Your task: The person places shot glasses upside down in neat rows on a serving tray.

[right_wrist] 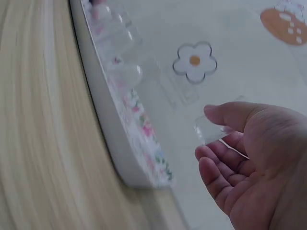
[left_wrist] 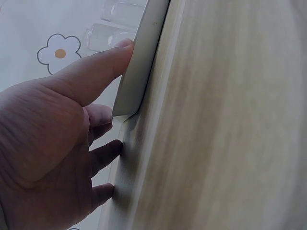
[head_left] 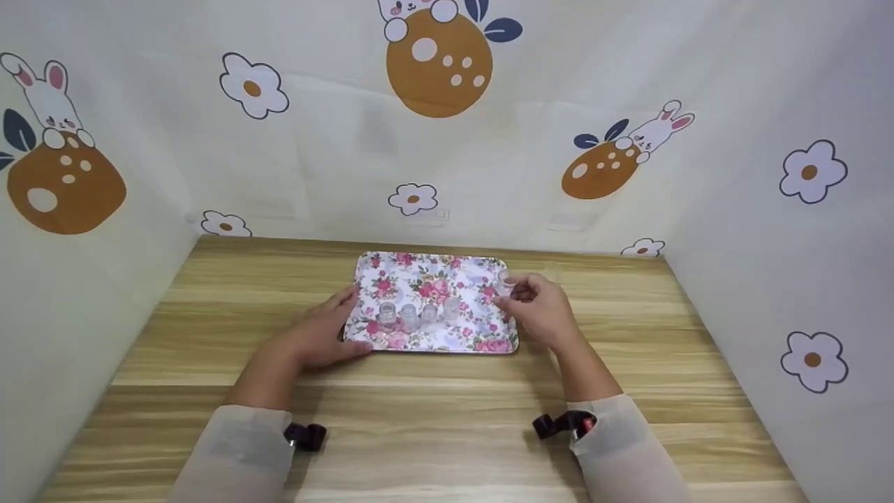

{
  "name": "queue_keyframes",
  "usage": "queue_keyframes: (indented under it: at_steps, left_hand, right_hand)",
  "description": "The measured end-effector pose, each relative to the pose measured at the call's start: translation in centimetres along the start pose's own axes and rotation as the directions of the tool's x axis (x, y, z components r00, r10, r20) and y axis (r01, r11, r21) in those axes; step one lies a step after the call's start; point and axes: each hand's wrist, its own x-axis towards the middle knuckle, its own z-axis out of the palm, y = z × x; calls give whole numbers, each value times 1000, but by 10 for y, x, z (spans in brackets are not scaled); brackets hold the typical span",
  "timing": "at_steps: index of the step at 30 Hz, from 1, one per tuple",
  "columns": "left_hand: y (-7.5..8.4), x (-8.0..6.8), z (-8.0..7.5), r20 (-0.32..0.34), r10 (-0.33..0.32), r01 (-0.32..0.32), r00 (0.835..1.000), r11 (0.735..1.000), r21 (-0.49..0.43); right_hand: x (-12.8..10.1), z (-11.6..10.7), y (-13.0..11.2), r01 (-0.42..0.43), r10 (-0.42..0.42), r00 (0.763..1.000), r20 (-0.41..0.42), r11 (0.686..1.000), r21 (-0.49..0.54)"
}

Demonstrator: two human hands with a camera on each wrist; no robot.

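Note:
A floral tray point(head_left: 433, 269) with a raised rim lies on the table. My left hand point(head_left: 323, 335) holds its front left corner, the thumb along the front edge and the fingers by the left side. In the left wrist view, that thumb presses the rim and the lower fingertips point(left_wrist: 102, 192) reach the tabletop. Several small clear bottles point(head_left: 387, 316) stand in a row on the tray's front half. Over the right edge, my right hand point(head_left: 541, 311) pinches another small clear bottle point(right_wrist: 208, 130) between thumb and fingers. Fingers partly hide it in the head view.
The wood-grain table point(head_left: 433, 426) meets a pale patterned curtain point(head_left: 335, 154) at the back and sides. A faint clear object point(head_left: 553, 271) shows just behind my right hand; its kind is not plain. Black wrist cameras point(head_left: 307, 436) sit on both sleeves.

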Motion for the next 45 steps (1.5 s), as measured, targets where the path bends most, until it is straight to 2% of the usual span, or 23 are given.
queue_keyframes:
  at_steps: [5, 12, 17, 24, 35, 39, 45]
  left_hand:
    - [1, 0, 0, 7, -12, 12, 1000, 1000, -9]
    - [-3, 1, 1, 1, -8, 8, 1000, 1000, -2]
    - [-3, 1, 1, 0, 0, 0, 1000, 1000, -4]
    - [-1, -1, -1, -2, 10, -10, 1000, 1000, 10]
    - [-1, -1, -2, 2, 8, -8, 1000, 1000, 10]
    - [0, -2, -3, 3, 11, -11, 1000, 1000, 8]
    - [2, -3, -3, 4, 2, -2, 1000, 1000, 4]
  right_hand:
    - [-10, 13, -17, 64, -69, 994, 85, 996, 54]
    - [-16, 21, -22, 42, -54, 990, 128, 995, 90]
    - [-14, 23, -21, 43, -59, 992, 114, 990, 132]
    - [-12, 25, -19, 87, -90, 996, 25, 991, 105]
    - [-11, 25, -16, 87, -82, 995, -58, 991, 97]
    - [-11, 26, -15, 106, -99, 993, -68, 990, 94]
    - [-9, 28, -11, 110, -108, 994, -36, 991, 78]
